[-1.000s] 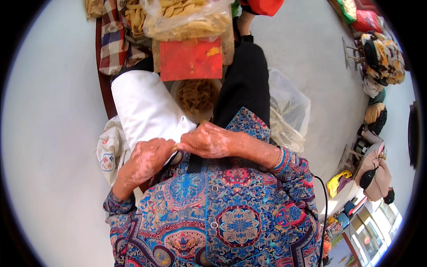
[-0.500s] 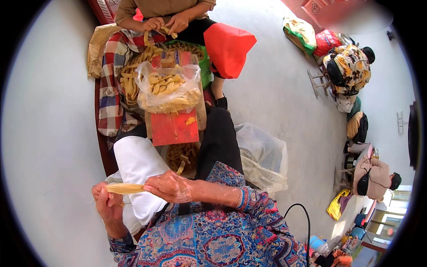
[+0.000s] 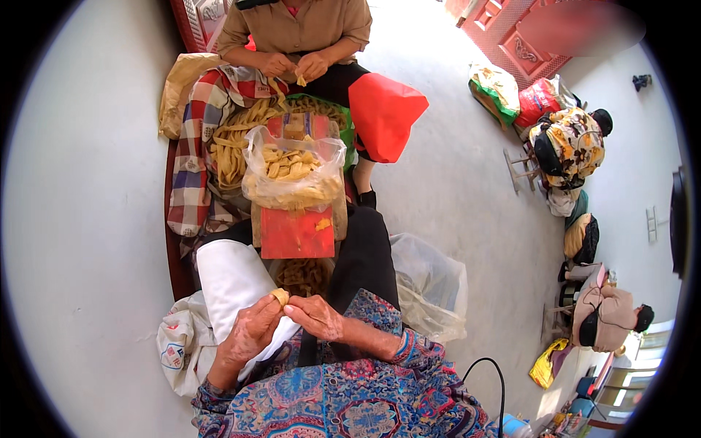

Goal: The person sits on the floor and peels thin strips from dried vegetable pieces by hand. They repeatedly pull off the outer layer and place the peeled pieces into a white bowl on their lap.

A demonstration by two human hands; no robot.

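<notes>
My two hands meet over my lap, above the white cloth (image 3: 226, 281) on my left thigh. Between their fingertips is a pale yellow straw-like strip (image 3: 280, 296), coiled into a small roll. My left hand (image 3: 250, 330) pinches it from the left, with its fingers curled. From the other side, the closed fingers of my right hand (image 3: 315, 317) press against it. Ahead of my knees, a clear plastic bag (image 3: 292, 191) full of folded yellow pieces rests on a red board (image 3: 296, 237). Below the board's near edge is a container of brownish-yellow strips (image 3: 303, 277).
Opposite me a seated person (image 3: 307, 62) works a yellow strip in both hands. Long strips (image 3: 232, 157) lie beside a checked cloth (image 3: 193, 182). A red sheet (image 3: 387, 117) covers that person's knee. A translucent sack (image 3: 431, 285) stands at my right; other people sit further right.
The strip was stretched lengthwise between my hands at the left; now it is coiled small. Both hands have moved right and come together. The view has shifted slightly.
</notes>
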